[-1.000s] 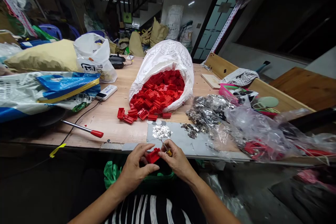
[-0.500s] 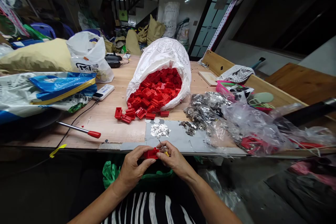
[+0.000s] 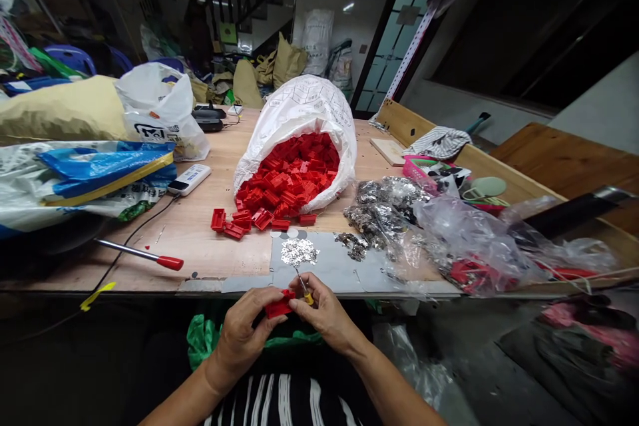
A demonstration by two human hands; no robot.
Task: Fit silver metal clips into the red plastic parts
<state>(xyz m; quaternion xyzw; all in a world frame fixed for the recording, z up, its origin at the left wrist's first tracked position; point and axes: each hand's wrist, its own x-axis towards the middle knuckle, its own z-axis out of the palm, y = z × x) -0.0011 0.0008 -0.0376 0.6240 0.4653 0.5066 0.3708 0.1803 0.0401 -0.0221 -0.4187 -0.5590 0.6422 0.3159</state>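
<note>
Since a second ago both hands have slid a little to the left and the red plastic piece [image 3: 278, 307] has been tilted flatter between them. The left hand [image 3: 244, 336] pinches that piece just off the near edge of the tabletop [image 3: 210, 246]. The right hand [image 3: 327, 316] grips a small yellow-handled tool [image 3: 302, 287], its fingertips against the piece. A little pile of metal bits [image 3: 298, 251] lies on the grey sheet [image 3: 339, 266] just ahead. Judging by the scene, the work is far from finished: the white sack [image 3: 304, 103] looks full of red pieces [image 3: 289, 176], and a few more loose ones [image 3: 239, 221] lie untouched at its mouth
</note>
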